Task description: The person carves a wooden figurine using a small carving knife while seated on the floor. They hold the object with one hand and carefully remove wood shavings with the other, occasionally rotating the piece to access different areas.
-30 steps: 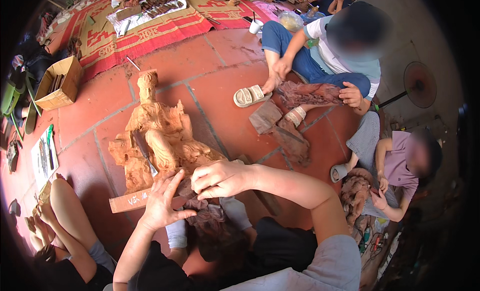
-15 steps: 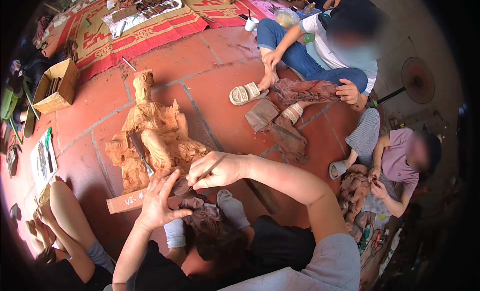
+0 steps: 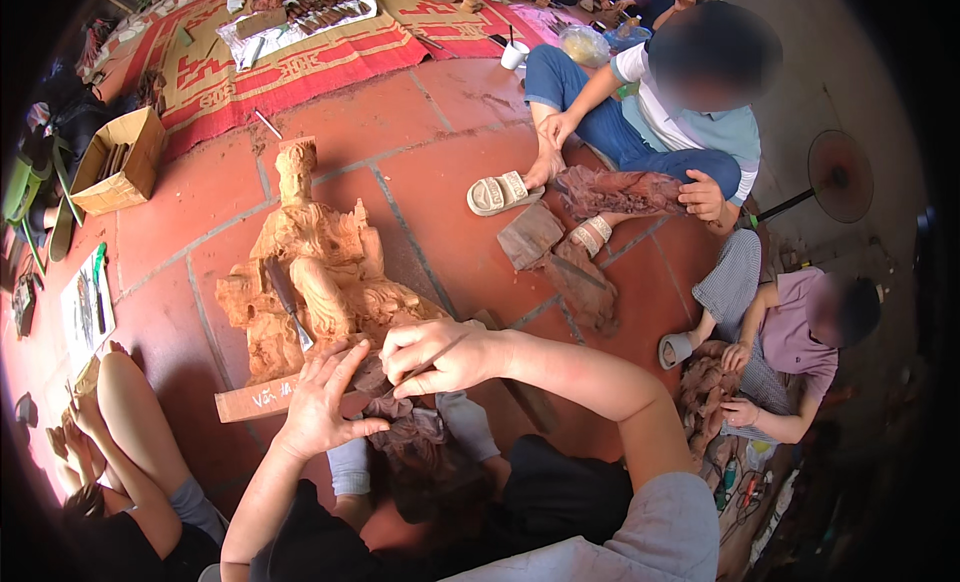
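Observation:
A dark brown wood carving [image 3: 412, 427] stands between my feet, its top close under both hands. My left hand [image 3: 325, 397] rests against the top of it, fingers spread and thumb stretched out. My right hand [image 3: 440, 357] is closed in a pinch round a slim stick-like tool [image 3: 438, 358], whose lower end meets the dark wood; its exact kind is unclear. Just beyond stands a lighter, orange-brown carved statue [image 3: 320, 257] of a seated figure, on a plank base [image 3: 250, 400]. A dark-handled chisel [image 3: 283, 292] leans on the statue, blade down.
Ahead right, a person [image 3: 640, 132] sits with a reddish wood carving [image 3: 620, 192] on the lap. Another person [image 3: 790, 322] works at far right near a fan [image 3: 840, 177]. A cardboard box [image 3: 117, 167] stands left; bare legs [image 3: 140, 412] are close at my left.
The whole view has shifted slightly, so the surroundings sit a little lower and to the right. My right hand has moved slightly with the tool; my left stays on the wood.

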A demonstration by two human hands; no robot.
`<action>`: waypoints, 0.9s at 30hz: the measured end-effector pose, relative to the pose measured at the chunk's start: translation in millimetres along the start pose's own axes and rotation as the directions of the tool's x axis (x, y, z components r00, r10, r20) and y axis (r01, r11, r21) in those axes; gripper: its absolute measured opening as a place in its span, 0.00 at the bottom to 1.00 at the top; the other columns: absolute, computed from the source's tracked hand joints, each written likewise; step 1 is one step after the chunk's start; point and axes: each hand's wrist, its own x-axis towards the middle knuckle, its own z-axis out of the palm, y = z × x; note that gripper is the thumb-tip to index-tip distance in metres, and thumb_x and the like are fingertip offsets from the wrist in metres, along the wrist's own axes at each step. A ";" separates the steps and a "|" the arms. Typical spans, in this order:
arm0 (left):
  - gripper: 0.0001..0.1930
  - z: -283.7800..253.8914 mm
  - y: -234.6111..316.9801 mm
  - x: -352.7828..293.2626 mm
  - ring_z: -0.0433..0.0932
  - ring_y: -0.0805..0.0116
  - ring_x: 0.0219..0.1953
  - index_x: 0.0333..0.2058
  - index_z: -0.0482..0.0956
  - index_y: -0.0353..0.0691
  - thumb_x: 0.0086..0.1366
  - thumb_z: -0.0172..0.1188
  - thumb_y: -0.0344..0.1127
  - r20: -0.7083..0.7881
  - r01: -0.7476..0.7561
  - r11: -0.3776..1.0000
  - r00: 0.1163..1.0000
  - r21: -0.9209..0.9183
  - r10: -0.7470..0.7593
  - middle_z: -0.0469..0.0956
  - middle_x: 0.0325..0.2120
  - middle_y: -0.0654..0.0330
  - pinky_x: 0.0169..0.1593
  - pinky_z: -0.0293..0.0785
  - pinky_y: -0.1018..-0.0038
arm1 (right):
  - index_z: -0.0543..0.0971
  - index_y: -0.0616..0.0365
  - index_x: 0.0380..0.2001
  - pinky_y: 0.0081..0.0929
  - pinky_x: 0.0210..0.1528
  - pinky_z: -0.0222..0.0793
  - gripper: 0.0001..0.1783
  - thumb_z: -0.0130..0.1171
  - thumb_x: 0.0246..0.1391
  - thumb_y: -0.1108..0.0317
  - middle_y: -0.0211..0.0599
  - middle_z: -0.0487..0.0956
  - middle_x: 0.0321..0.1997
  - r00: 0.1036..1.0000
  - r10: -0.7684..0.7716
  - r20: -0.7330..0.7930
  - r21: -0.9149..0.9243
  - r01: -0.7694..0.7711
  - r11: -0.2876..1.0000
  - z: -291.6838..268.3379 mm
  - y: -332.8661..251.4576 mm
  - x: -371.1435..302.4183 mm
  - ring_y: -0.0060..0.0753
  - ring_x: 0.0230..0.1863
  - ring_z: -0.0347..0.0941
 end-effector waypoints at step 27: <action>0.51 -1.0 -11.0 -2.4 0.64 0.47 0.63 0.65 0.62 0.42 0.47 0.71 0.64 -0.021 -0.084 0.996 0.996 0.010 0.084 0.71 0.56 0.49 0.63 0.61 0.52 | 0.79 0.59 0.34 0.36 0.40 0.71 0.06 0.63 0.56 0.68 0.38 0.78 0.33 0.999 -0.014 0.030 -0.088 0.017 0.996 -8.2 3.9 11.3 0.39 0.37 0.76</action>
